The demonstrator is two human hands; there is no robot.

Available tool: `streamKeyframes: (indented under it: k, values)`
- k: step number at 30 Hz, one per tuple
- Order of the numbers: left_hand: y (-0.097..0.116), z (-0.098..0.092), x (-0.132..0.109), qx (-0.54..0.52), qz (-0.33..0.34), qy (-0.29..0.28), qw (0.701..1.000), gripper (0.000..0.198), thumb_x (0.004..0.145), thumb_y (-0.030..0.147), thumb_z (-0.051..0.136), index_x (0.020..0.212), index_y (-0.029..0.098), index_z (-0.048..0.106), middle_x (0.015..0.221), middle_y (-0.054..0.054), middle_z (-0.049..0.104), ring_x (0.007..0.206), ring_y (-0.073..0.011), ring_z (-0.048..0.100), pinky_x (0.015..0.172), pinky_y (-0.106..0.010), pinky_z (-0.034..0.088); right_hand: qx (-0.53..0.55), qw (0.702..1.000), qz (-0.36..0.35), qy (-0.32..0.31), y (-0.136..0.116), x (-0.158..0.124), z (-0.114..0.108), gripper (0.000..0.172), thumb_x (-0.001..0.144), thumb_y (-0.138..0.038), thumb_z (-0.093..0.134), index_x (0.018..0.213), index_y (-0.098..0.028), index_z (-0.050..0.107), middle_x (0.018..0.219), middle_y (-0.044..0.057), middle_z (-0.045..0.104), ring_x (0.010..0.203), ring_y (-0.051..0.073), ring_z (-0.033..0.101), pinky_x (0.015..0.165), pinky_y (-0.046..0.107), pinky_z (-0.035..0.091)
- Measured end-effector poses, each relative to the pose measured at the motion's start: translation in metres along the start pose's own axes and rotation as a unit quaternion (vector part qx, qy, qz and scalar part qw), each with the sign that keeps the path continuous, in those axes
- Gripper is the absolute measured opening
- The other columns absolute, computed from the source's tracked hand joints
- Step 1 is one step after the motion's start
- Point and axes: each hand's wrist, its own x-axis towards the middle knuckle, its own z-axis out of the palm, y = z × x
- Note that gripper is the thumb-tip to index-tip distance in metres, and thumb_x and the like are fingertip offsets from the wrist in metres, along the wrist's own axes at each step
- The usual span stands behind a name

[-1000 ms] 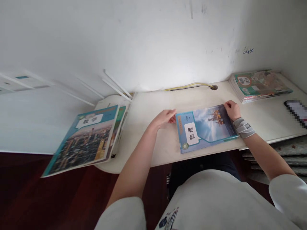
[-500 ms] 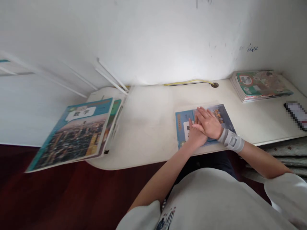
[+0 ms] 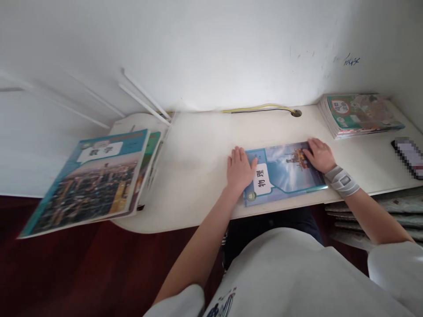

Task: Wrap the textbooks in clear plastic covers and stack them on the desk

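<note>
A blue physics textbook (image 3: 287, 169) lies flat on the white desk (image 3: 194, 163), its cover turned sideways to me. At its left edge rests my left hand (image 3: 240, 169), fingers stretched out flat and thumb touching the cover. My right hand (image 3: 320, 155), with a grey strap (image 3: 343, 181) round the wrist, lies along the far right corner. Its fingers are extended and its thumb is on the cover. Neither hand is closed round the book.
Several books, with a blue maths textbook (image 3: 95, 185) on top, overhang the desk's left end near white rods (image 3: 145, 97). A stack of textbooks (image 3: 360, 115) stands at the back right, beside a phone (image 3: 408, 156). Cables (image 3: 261, 107) run along the wall into a hole.
My hands, overlapped on the middle of the cover before, have moved apart to the book's left and right edges. The cover now shows almost whole. The view has shifted slightly.
</note>
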Motion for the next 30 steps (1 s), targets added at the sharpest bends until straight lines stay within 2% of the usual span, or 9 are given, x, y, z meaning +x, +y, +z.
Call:
streamKeyframes:
  k: [4, 7, 9, 12, 15, 19, 22, 24, 30]
  values:
    - [-0.010, -0.001, 0.010, -0.028, -0.028, 0.059, 0.997, 0.067, 0.088, 0.047, 0.035, 0.132, -0.004, 0.036, 0.144, -0.028, 0.029, 0.138, -0.0347, 0.019, 0.111, -0.048, 0.023, 0.024, 0.996, 0.075, 0.030, 0.032, 0.023, -0.001, 0.031, 0.082, -0.042, 0.051, 0.092, -0.015, 0.063, 0.113, 0.018, 0.061, 0.108, 0.031, 0.053, 0.093, 0.049, 0.039]
    - [-0.013, -0.006, 0.022, -0.029, -0.026, 0.066, 0.997, 0.053, 0.087, 0.042, 0.040, 0.115, -0.001, 0.051, 0.131, -0.028, 0.046, 0.136, -0.0339, 0.026, 0.111, -0.047, 0.022, 0.091, 0.991, 0.095, 0.024, 0.033, 0.042, 0.004, 0.025, 0.080, -0.040, 0.051, 0.074, -0.019, 0.061, 0.096, 0.013, 0.064, 0.098, 0.026, 0.056, 0.089, 0.042, 0.042]
    - [-0.014, -0.011, 0.030, -0.043, -0.027, 0.061, 0.997, 0.042, 0.086, 0.039, 0.044, 0.104, 0.004, 0.057, 0.117, -0.024, 0.057, 0.131, -0.0319, 0.034, 0.110, -0.044, 0.024, 0.112, 0.987, 0.109, 0.019, 0.028, 0.052, 0.006, 0.020, 0.075, -0.038, 0.056, 0.068, -0.020, 0.059, 0.097, 0.011, 0.064, 0.097, 0.025, 0.056, 0.091, 0.042, 0.040]
    - [-0.016, -0.019, 0.038, -0.091, -0.039, 0.043, 0.994, 0.033, 0.083, 0.038, 0.049, 0.096, 0.010, 0.059, 0.107, -0.017, 0.062, 0.116, -0.0275, 0.048, 0.101, -0.038, 0.035, 0.146, 0.983, 0.109, 0.014, 0.021, 0.056, 0.007, 0.009, 0.068, -0.029, 0.059, 0.068, -0.020, 0.058, 0.094, 0.008, 0.064, 0.094, 0.023, 0.057, 0.089, 0.040, 0.041]
    - [-0.015, -0.024, 0.040, -0.116, -0.063, 0.032, 0.991, 0.024, 0.081, 0.035, 0.050, 0.092, 0.017, 0.059, 0.103, -0.011, 0.065, 0.104, -0.0244, 0.056, 0.090, -0.036, 0.041, 0.197, 0.976, 0.088, 0.007, 0.017, 0.051, 0.005, 0.005, 0.071, -0.025, 0.053, 0.072, -0.020, 0.056, 0.078, 0.004, 0.063, 0.077, 0.019, 0.057, 0.076, 0.034, 0.045]
    - [-0.009, -0.027, 0.040, -0.080, -0.072, 0.030, 0.994, 0.016, 0.084, 0.033, 0.044, 0.083, 0.022, 0.056, 0.088, -0.006, 0.067, 0.091, -0.0225, 0.060, 0.081, -0.035, 0.040, 0.140, 0.988, 0.054, 0.037, 0.009, 0.043, 0.007, 0.008, 0.076, -0.021, 0.046, 0.076, -0.020, 0.054, 0.075, 0.006, 0.061, 0.070, 0.020, 0.054, 0.068, 0.033, 0.043]
    - [-0.003, -0.028, 0.039, -0.031, -0.052, 0.043, 0.997, 0.016, 0.086, 0.027, 0.039, 0.085, 0.021, 0.054, 0.086, -0.007, 0.066, 0.090, -0.0235, 0.060, 0.081, -0.036, 0.038, 0.054, 0.996, 0.029, 0.067, 0.000, 0.040, 0.010, 0.014, 0.080, -0.019, 0.040, 0.081, -0.018, 0.054, 0.080, 0.011, 0.061, 0.078, 0.024, 0.053, 0.071, 0.035, 0.041]
    - [0.000, -0.028, 0.039, -0.003, -0.043, 0.043, 0.998, 0.018, 0.087, 0.024, 0.036, 0.089, 0.020, 0.053, 0.087, -0.010, 0.066, 0.091, -0.0251, 0.060, 0.081, -0.037, 0.038, 0.022, 0.997, 0.033, 0.059, -0.004, 0.040, 0.011, 0.016, 0.082, -0.019, 0.038, 0.084, -0.018, 0.054, 0.081, 0.013, 0.061, 0.079, 0.026, 0.052, 0.071, 0.037, 0.040]
    - [0.004, -0.026, 0.038, 0.011, -0.046, 0.024, 0.999, 0.025, 0.089, 0.023, 0.032, 0.101, 0.016, 0.052, 0.092, -0.015, 0.066, 0.094, -0.0288, 0.061, 0.084, -0.041, 0.037, 0.032, 0.997, 0.054, 0.032, -0.004, 0.039, 0.011, 0.015, 0.084, -0.020, 0.038, 0.086, -0.018, 0.052, 0.079, 0.013, 0.060, 0.077, 0.026, 0.052, 0.072, 0.037, 0.040]
